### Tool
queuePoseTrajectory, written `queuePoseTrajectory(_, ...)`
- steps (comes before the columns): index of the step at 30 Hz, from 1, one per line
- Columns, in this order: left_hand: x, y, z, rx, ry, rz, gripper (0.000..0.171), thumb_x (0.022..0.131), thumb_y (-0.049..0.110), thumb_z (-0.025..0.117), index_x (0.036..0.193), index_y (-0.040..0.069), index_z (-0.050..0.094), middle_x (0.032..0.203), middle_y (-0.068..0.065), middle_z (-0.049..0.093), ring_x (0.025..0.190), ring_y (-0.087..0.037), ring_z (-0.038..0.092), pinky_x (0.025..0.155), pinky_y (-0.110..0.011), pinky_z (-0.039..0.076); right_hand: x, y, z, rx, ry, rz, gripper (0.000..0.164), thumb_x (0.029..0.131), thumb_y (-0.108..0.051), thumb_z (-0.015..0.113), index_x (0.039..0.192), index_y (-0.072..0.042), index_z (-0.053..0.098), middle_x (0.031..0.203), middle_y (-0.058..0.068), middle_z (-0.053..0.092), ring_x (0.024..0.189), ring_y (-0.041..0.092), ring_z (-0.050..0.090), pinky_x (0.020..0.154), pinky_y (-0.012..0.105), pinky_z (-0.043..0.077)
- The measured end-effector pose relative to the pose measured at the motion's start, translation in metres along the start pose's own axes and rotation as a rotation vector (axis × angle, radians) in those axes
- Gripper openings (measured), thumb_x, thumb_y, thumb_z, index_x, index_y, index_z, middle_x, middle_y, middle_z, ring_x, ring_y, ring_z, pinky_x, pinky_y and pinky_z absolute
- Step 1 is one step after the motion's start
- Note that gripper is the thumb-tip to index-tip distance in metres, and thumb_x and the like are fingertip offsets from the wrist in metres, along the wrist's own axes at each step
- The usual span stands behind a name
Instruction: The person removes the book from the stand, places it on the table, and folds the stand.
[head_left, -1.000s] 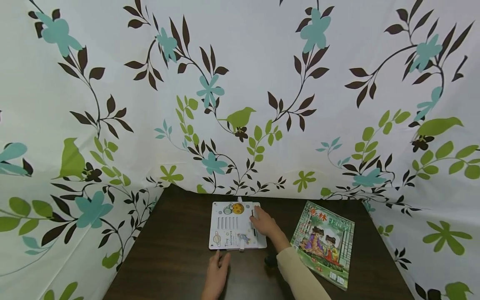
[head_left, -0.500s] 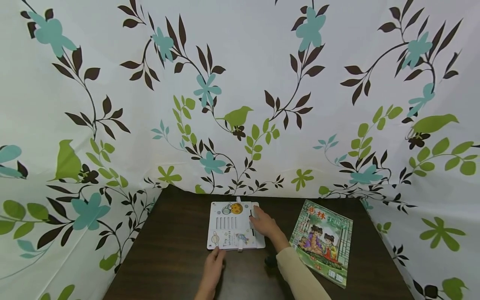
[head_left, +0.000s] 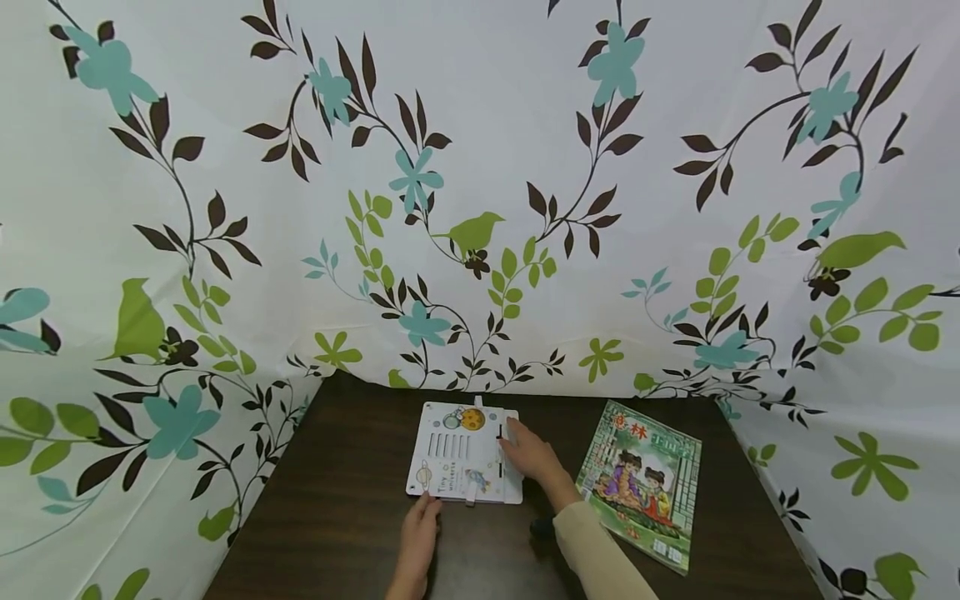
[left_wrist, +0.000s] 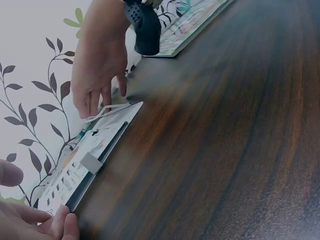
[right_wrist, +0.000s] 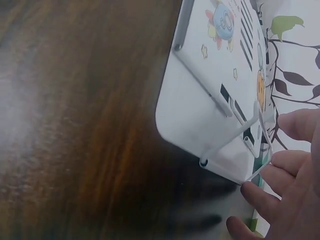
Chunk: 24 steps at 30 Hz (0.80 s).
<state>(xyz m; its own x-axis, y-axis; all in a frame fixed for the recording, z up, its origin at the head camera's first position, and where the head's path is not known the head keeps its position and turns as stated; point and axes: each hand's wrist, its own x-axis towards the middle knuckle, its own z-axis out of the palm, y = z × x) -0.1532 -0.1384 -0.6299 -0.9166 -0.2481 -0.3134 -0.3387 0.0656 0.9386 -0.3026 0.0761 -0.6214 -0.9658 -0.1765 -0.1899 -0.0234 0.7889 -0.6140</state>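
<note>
A white book stand (head_left: 453, 454) printed with planets and "Tiny universe" lies on the dark table. My left hand (head_left: 418, 533) is at its near left corner; in the left wrist view the fingers (left_wrist: 60, 222) curl at the edge with the thumb above. My right hand (head_left: 532, 454) is at its right side. In the right wrist view a white wire bracket (right_wrist: 232, 132) is raised off the panel, and the right thumb and fingers (right_wrist: 287, 162) hold its outer end. White clips (left_wrist: 91, 162) sit on the stand's long edges.
A green illustrated magazine (head_left: 641, 492) lies on the table (head_left: 337, 500) to the right, beside the right forearm. A patterned curtain (head_left: 465, 208) hangs behind the table's far edge. A black device (left_wrist: 145, 30) is strapped at the right wrist.
My left hand has moved up and left to the stand's near edge. The stand has turned slightly, its near end shifting left. My right hand stays at its right side.
</note>
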Motion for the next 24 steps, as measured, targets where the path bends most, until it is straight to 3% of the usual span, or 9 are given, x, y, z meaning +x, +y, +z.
queuePoseTrajectory(6,0.002,0.000,-0.004,-0.004,0.023,-0.003,0.064,0.108,0.018,0.049,0.156,-0.021,0.034,0.158,-0.042,0.042,0.124,-0.050,0.061,0.101,-0.055,0.053,-0.008,0.000,0.006,-0.031,0.013,0.022,0.061,0.110,-0.035,0.057,0.164,-0.009,0.045,0.169,0.017,0.045,0.154,0.044,0.044,0.119,0.081,0.026)
queuePoseTrajectory(12,0.011,0.003,-0.007,-0.067,0.025,0.011,0.064,0.106,0.014,0.042,0.158,-0.021,0.029,0.163,-0.043,0.033,0.144,-0.053,0.045,0.105,-0.057,0.053,-0.015,-0.001,0.006,-0.053,0.042,0.025,0.062,0.109,-0.035,0.060,0.163,-0.009,0.046,0.167,0.019,0.047,0.151,0.046,0.048,0.117,0.079,0.032)
queuePoseTrajectory(18,0.017,0.004,-0.008,-0.111,0.035,0.002,0.063,0.108,0.014,0.038,0.161,-0.018,0.026,0.167,-0.039,0.029,0.151,-0.053,0.037,0.109,-0.060,0.048,-0.019,0.000,0.009,-0.076,0.037,0.026,0.062,0.109,-0.037,0.060,0.164,-0.010,0.046,0.166,0.018,0.048,0.150,0.045,0.049,0.117,0.076,0.036)
queuePoseTrajectory(24,0.020,0.005,-0.012,-0.129,0.055,-0.004,0.060,0.111,0.018,0.039,0.162,-0.013,0.033,0.163,-0.036,0.039,0.139,-0.046,0.046,0.098,-0.044,0.051,-0.029,0.003,0.009,-0.064,0.043,-0.002,0.062,0.108,-0.034,0.061,0.162,-0.007,0.048,0.164,0.021,0.050,0.148,0.047,0.050,0.115,0.076,0.038)
